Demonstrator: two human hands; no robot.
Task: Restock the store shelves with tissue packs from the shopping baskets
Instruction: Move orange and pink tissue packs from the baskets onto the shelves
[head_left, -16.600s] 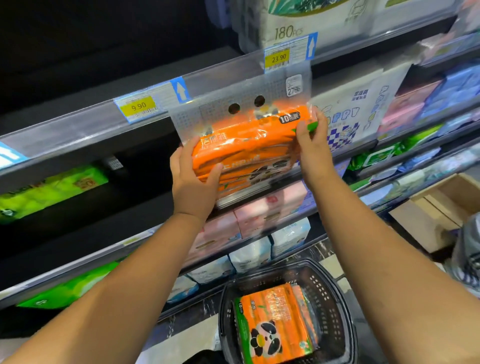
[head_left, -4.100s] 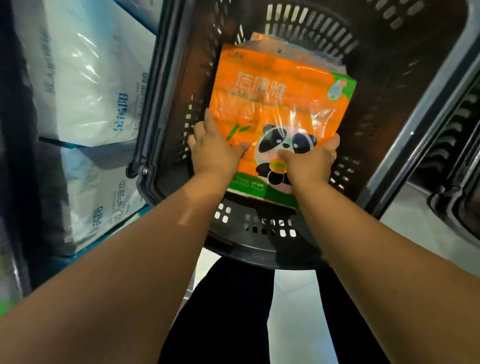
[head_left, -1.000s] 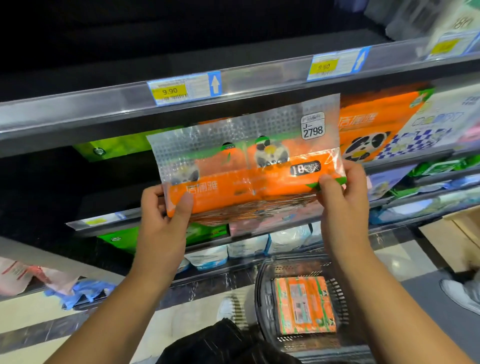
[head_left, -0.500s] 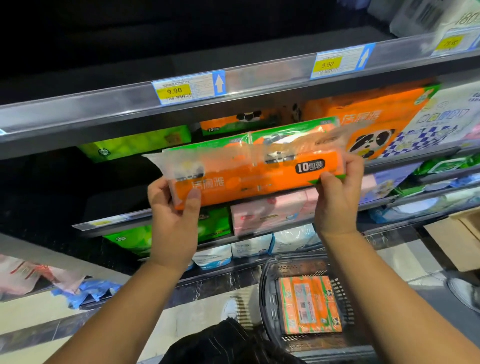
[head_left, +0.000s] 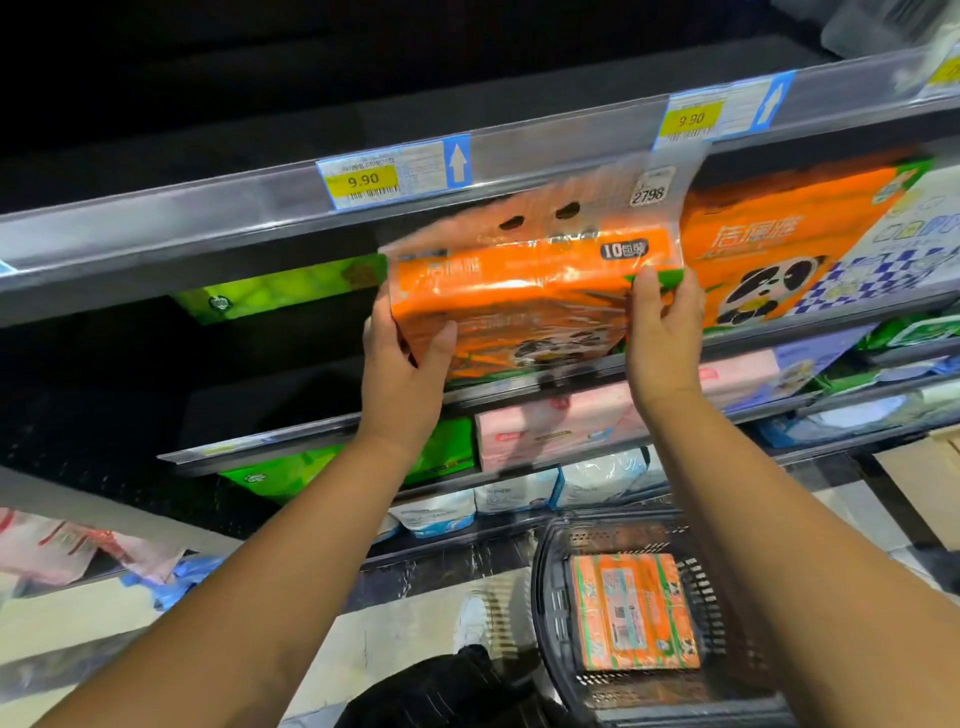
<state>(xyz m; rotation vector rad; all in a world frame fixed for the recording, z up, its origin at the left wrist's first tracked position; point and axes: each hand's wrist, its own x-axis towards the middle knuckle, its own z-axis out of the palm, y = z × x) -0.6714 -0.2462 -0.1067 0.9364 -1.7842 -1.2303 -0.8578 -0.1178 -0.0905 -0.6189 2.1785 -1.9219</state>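
Note:
An orange tissue pack (head_left: 524, 291) with a panda print and a clear plastic header is held up at the mouth of the middle shelf (head_left: 571, 371). My left hand (head_left: 402, 374) grips its lower left corner and my right hand (head_left: 662, 332) grips its right end. The pack is tilted, its bottom face turned towards me. Just to its right an identical orange pack (head_left: 769, 244) stands on that shelf. Below, a black shopping basket (head_left: 550, 597) on the floor holds another orange pack (head_left: 631, 610) lying flat.
A shelf rail with 9.90 price tags (head_left: 363, 179) runs above the pack. Green packs (head_left: 275, 291) lie at the left, a blue-checked white pack (head_left: 904, 254) at the right. Pink packs (head_left: 550, 431) and white packs (head_left: 519, 493) fill lower shelves. The shelf left of my hands is dark.
Both hands have shifted the pack to the right, beside the standing orange pack, and tipped it so its clear header points up and its panda face shows underneath.

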